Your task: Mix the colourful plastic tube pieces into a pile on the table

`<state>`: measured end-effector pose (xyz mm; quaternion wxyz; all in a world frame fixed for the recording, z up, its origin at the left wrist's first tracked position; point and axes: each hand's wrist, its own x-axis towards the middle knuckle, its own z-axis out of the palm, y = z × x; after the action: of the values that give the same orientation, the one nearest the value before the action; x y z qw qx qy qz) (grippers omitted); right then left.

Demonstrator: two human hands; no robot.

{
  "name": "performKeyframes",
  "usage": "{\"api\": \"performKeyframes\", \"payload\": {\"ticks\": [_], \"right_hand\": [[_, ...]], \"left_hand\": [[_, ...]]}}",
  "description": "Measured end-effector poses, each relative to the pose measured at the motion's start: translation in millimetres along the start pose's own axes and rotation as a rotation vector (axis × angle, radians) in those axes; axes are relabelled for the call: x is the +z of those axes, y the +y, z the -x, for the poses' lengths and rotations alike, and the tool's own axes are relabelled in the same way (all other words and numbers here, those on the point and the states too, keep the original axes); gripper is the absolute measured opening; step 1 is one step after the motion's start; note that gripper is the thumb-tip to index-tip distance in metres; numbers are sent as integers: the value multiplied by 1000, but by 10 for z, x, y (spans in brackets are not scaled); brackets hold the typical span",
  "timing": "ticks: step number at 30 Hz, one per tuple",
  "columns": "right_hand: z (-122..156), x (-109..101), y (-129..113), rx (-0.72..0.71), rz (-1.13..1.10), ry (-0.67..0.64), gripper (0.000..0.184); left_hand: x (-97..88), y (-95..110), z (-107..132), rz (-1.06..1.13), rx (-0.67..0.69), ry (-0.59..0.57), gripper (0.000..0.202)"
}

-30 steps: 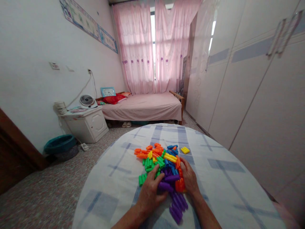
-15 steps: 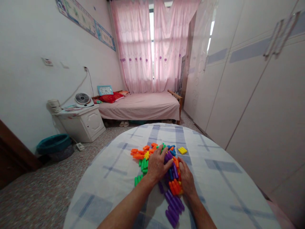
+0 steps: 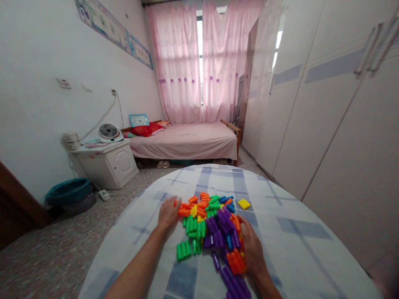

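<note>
A heap of bright plastic pieces point(image 3: 215, 228) lies at the middle of a round bench point(image 3: 296, 265), between the left hand point(image 3: 168, 212) and the right hand point(image 3: 252, 243). The left hand is at the heap's far left corner, fingers extended and thumb against the orange pieces point(image 3: 184, 212); whether it grips any, I cannot tell. The right hand curves along the right side, close beside an orange block point(image 3: 236, 261), its fingertips partly hidden, so its grip cannot be told either. Checked cloth point(image 3: 124, 249) spreads from the left forearm to the bench's curved left rim, with a broader stretch between the right hand and the right rim. Cloth also runs from the heap to the far edge, which stands in front of the bed point(image 3: 187, 139). A yellow block point(image 3: 244, 204) sits apart at the far right of the heap, while a green block point(image 3: 183, 251) lies at its near left. Nearest of all, a purple block point(image 3: 235, 284) runs down to the bottom of the view, where more purple is cut off, as are both forearms and the bench's near edge. Overlapping purple pieces mostly cover the blue ones beneath, and small joins blur.
</note>
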<state>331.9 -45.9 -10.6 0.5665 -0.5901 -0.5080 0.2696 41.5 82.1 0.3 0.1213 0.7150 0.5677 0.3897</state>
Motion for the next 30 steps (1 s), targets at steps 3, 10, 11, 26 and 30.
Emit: {"api": "performKeyframes", "payload": {"ticks": [3, 10, 11, 26, 30], "right_hand": [[4, -4, -16, -1, 10, 12, 54], [15, 6, -57, -24, 27, 20, 53], [13, 5, -57, -19, 32, 20, 53], [-18, 1, 4, 5, 20, 11, 54], [-18, -12, -1, -3, 2, -4, 54]], "left_hand": [[73, -42, 12, 106, 9, -62, 29], [319, 287, 13, 480, -148, 1, 48], [337, 325, 21, 510, -170, 12, 49], [225, 1501, 459, 365, 462, -178, 44], [121, 1523, 520, 370, 496, -267, 44]]}}
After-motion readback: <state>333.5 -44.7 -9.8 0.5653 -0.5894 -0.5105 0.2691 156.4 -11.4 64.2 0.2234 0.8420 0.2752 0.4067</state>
